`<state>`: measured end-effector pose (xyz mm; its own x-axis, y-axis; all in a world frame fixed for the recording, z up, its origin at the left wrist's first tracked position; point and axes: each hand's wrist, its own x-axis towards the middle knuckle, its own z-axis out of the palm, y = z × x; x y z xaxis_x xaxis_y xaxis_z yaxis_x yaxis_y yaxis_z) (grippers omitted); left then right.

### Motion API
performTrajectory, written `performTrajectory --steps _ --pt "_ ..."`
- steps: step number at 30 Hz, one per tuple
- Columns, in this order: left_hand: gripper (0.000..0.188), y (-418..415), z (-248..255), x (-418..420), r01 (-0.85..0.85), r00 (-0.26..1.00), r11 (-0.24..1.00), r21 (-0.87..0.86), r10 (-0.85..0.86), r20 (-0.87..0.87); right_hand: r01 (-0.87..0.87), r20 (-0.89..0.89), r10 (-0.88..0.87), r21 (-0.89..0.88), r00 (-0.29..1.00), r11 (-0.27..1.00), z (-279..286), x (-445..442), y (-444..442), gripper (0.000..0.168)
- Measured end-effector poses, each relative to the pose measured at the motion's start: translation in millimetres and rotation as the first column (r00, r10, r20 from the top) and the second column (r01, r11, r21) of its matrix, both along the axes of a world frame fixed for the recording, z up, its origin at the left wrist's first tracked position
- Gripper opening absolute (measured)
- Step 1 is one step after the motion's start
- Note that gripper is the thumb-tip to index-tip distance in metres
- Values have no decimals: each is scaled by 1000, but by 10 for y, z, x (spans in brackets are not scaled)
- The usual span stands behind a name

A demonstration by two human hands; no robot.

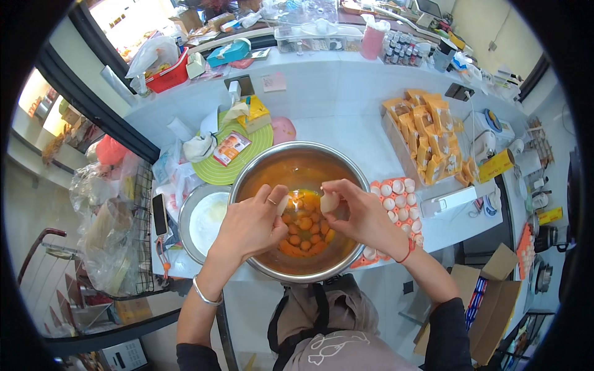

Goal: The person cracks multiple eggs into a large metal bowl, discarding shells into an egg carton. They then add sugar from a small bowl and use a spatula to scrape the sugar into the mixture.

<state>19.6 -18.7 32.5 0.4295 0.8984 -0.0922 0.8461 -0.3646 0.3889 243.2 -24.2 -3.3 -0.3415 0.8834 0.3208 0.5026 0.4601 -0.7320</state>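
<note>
A large stainless steel bowl (297, 147) stands at the table's front edge, holding several raw egg yolks (305, 223) in clear egg white. Over its left half, my left hand (254, 221) grips one piece of eggshell (282, 205). Across from it, my right hand (359, 215) pinches another shell piece (329, 202) between thumb and fingers. The two pieces are apart, with the yolks visible between them. To the right, a red egg tray (378, 182) holds several opened, empty-looking shells (400, 201). Left of the large bowl sits a smaller metal bowl of white powder (206, 222), partly behind my left forearm.
A green round mat (260, 139) carries a packet (231, 148) and a yellow box (254, 116). At the back right stands a box of orange packets (429, 134). A phone (159, 214) lies at the left edge. An opened cardboard box (496, 310) is at lower right.
</note>
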Motion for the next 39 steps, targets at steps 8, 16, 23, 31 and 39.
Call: performTrajectory --steps 8,16,23,31,39 --pt "46 30 -353 95 -12 809 1000 -5 12 588 -116 -234 21 -403 972 908 -179 184 62 37" --pt "51 -33 -414 1051 166 589 986 14 -111 800 -170 -648 -53 -277 759 946 -37 478 -152 64" --pt "62 -113 -371 1189 152 835 986 63 -162 526 144 -480 -329 -382 813 913 -272 1013 -457 50" --pt "52 -569 -625 525 -443 515 875 -194 425 744 421 383 -376 -39 844 906 -2238 967 -850 46" --pt "46 -1015 -652 351 -599 393 792 -117 419 819 405 615 -439 205 655 891 -2688 579 -268 17"
